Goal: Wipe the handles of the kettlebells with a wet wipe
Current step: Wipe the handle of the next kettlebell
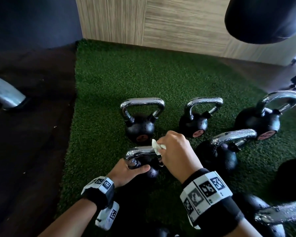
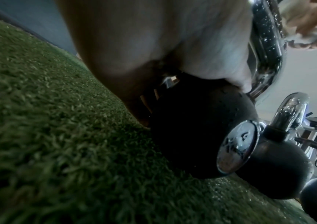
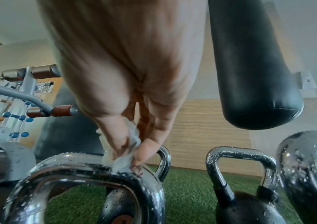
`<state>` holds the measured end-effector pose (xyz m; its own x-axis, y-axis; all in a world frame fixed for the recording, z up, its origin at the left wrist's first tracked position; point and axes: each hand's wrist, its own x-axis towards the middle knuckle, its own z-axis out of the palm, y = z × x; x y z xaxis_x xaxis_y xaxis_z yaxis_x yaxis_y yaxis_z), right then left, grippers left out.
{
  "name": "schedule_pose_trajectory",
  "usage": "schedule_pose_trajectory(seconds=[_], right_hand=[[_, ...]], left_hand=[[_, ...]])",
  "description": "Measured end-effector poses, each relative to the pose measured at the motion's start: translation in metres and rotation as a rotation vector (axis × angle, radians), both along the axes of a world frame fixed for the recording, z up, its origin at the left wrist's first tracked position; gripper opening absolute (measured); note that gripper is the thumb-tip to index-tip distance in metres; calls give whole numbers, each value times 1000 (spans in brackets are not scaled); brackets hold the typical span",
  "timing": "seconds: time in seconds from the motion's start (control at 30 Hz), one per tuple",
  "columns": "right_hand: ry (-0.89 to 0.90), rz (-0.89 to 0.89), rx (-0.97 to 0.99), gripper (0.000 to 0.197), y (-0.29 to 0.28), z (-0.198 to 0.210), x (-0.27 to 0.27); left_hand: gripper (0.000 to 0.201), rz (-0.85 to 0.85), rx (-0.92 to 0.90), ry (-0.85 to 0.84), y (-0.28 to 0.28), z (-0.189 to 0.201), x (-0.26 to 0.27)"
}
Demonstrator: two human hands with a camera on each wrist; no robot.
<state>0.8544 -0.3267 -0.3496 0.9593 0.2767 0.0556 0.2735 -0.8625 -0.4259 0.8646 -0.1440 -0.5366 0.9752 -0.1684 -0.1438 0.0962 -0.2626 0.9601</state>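
- Here, the step in hand looks like wiping the top bar of the nearest kettlebell, which stands on the green turf at the front of the group, just before the person.
- The right hand pinches a bunched white wipe between thumb and fingertips and presses it onto the chrome handle near its right end.
- The left hand is curled round the left leg of the same handle, where it meets the black ball; it steadies the weight, so the bar should not rock under pressure.
- To do it well, I judge the wipe should open out a little and wrap the bar, not dab it from above: bunched this small, it covers only a narrow strip.
- A good stroke would run along the whole bar, then down each leg, with the underside included; that is where palms grip.
- The left hand covers part of the left leg, so it will need to shift for that patch to be reached.
- The handle shows many droplets in the right wrist view; whether they come from wiping I cannot tell.
- The other kettlebells stand close behind and to the right: one directly behind, one further right, one beside the right hand, and a larger one at far right. Their handles are beaded too, and I cannot say which are done.
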Motion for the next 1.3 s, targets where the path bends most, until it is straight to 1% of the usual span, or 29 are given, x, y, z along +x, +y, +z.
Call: schedule_pose_trajectory(seconds=[0.1, 0.17, 0.23, 0.3, 0.43, 0.63, 0.7, 0.8, 0.9, 0.97, 1.03, 1.07, 1.13, 1.17, 1.23, 1.27, 1.3], right_hand=[[0, 15, -61, 19, 3, 2, 0], [13, 27, -56, 19, 4, 0, -1], [3, -5, -51, 20, -1, -2, 0], [-2, -66, -67, 18, -11, -4, 2], [62, -138, -146, 6, -25, -13, 5], [70, -203, -53, 12, -35, -35, 10], [141, -218, -26, 6, -36, -41, 15], [253, -235, -13, 9, -38, -51, 20], [288, -270, 33, 9, -39, -60, 22], [340, -285, 84, 6, -39, -67, 23], [390, -279, 133, 26, -37, -71, 21], [399, -280, 136, 26, -37, -71, 20], [424, -266, 126, 19, -42, -66, 18], [433, -250, 107, 19, -46, -63, 16], [418, -208, 17, 22, -57, -52, 13], [400, -186, -15, 19, -61, -44, 12], [376, -157, -15, 14, -63, -36, 10]], left_hand=[[57, 8, 5, 30, 1, -1, 0], [62, 14, -7, 45, 2, -1, 0], [64, 10, 8, 42, 2, 0, -2], [59, 2, 27, 36, 1, 2, -4], [56, 1, 15, 39, 1, 5, -6], [58, -6, 10, 83, 4, 7, -7], [59, 5, 6, 99, 4, 9, -7], [59, 7, -6, 107, 4, 12, -9], [60, 9, 18, 101, 2, 13, -8], [64, 16, 68, 92, 2, 15, -9], [66, 14, 114, 86, 2, 18, -9], [66, 14, 140, 91, 3, 20, -9], [68, -16, 228, 93, 8, 27, -10], [68, -70, 306, 96, 13, 31, -11], [65, -223, 556, 108, 24, 44, -15], [67, -236, 664, 99, 31, 50, -18], [68, -181, 720, 47, 38, 57, -22]])
